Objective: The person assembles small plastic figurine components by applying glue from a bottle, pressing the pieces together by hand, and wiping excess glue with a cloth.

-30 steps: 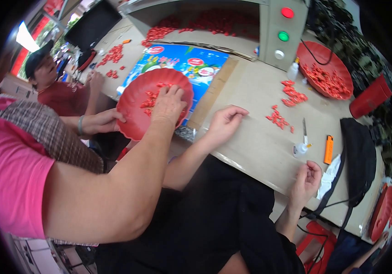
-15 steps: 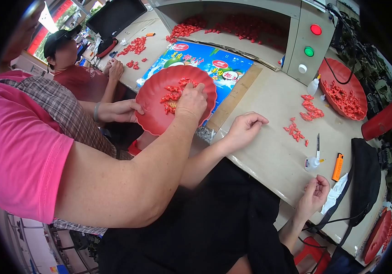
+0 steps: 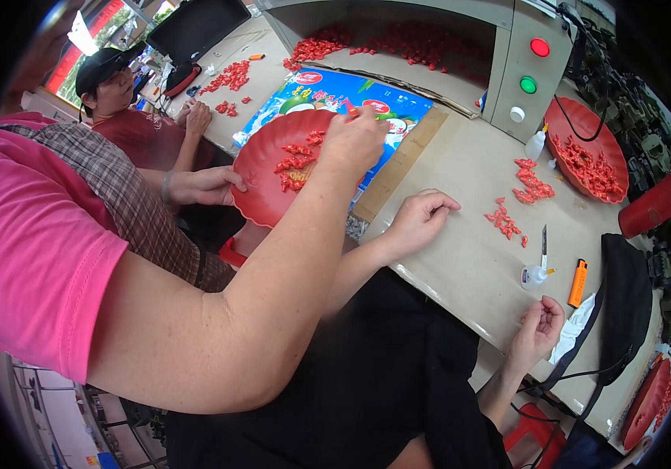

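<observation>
My left hand [image 3: 421, 222] rests at the near edge of the beige table [image 3: 460, 273], its fingers curled together with nothing visible in them. Further right, my right hand [image 3: 540, 330] lies palm up at the same edge, fingers loosely closed and nothing seen in them. Nearest to it are a small white bottle [image 3: 533, 277] with a yellow tip, an orange utility knife [image 3: 577, 284] and white tissue [image 3: 574, 332]. Small red knobbly pieces [image 3: 501, 220] lie ahead of my hands, with another cluster [image 3: 531, 184] beyond.
A pink-sleeved co-worker's arm [image 3: 218, 328] crosses my left side; their hands hold a red scalloped plate [image 3: 261, 180] and reach over it. A grey machine [image 3: 511, 86] holds many red pieces. A red dish [image 3: 617, 160], red cup [image 3: 653, 205] and black pouch [image 3: 620, 313] stand right.
The co-worker's right hand has lifted from the pieces in the plate and moved up and right, with something red at its fingertips. My hands stay in place.
</observation>
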{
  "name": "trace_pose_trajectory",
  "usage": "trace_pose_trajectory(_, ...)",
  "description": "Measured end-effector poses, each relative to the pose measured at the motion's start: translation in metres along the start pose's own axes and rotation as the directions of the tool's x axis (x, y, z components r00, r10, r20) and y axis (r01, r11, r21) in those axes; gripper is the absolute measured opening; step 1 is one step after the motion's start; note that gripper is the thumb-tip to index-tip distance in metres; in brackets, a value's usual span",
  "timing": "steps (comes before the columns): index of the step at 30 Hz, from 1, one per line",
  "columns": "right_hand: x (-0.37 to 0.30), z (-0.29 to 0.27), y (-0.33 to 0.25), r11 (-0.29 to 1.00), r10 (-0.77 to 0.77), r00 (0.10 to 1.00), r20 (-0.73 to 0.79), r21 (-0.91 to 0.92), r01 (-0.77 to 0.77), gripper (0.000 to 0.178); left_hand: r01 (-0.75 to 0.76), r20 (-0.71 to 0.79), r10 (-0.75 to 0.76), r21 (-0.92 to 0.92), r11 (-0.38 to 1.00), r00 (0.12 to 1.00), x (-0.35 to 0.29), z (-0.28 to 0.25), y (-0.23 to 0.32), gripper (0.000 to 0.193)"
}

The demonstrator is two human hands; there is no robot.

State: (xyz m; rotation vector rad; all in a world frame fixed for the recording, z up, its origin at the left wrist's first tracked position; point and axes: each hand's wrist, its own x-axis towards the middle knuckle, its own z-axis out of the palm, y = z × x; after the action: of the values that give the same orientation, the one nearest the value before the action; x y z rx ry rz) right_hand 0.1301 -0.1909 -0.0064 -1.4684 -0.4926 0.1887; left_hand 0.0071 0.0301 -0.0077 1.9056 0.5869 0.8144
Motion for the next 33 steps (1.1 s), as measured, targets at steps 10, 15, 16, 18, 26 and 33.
trace_pose_trajectory(10,0.0,0.002,0.002,0.999,0.027,1.0,0.006,0.04,-0.027,0.014,-0.147,0.08,0.132,0.225,0.963,0.988,-0.002,-0.001,0.003,0.015)
trace_pose_trajectory(15,0.001,0.001,-0.003,0.997,0.043,0.999,0.003,0.071,-0.043,0.014,-0.061,0.129,0.038,0.179,0.982,0.991,-0.004,0.0,0.002,0.014)
trace_pose_trajectory(16,0.001,0.002,-0.004,0.996,0.043,0.999,0.011,0.074,-0.044,0.014,-0.04,0.135,0.014,0.192,0.981,0.991,-0.006,-0.001,0.001,0.014)
trace_pose_trajectory(18,0.001,0.003,-0.006,0.997,0.037,0.999,0.015,0.071,-0.038,0.014,-0.055,0.138,0.027,0.202,0.978,0.99,-0.006,-0.002,0.003,0.014)
trace_pose_trajectory(26,0.001,0.001,-0.002,0.997,0.04,0.999,0.013,0.071,-0.041,0.015,-0.165,0.112,0.146,0.186,0.969,0.983,-0.001,0.003,0.002,0.014)
trace_pose_trajectory(33,0.0,0.004,-0.004,0.995,0.047,0.999,0.005,0.09,-0.047,0.016,-0.133,0.102,0.113,0.216,0.967,0.988,-0.005,-0.002,0.012,0.015)
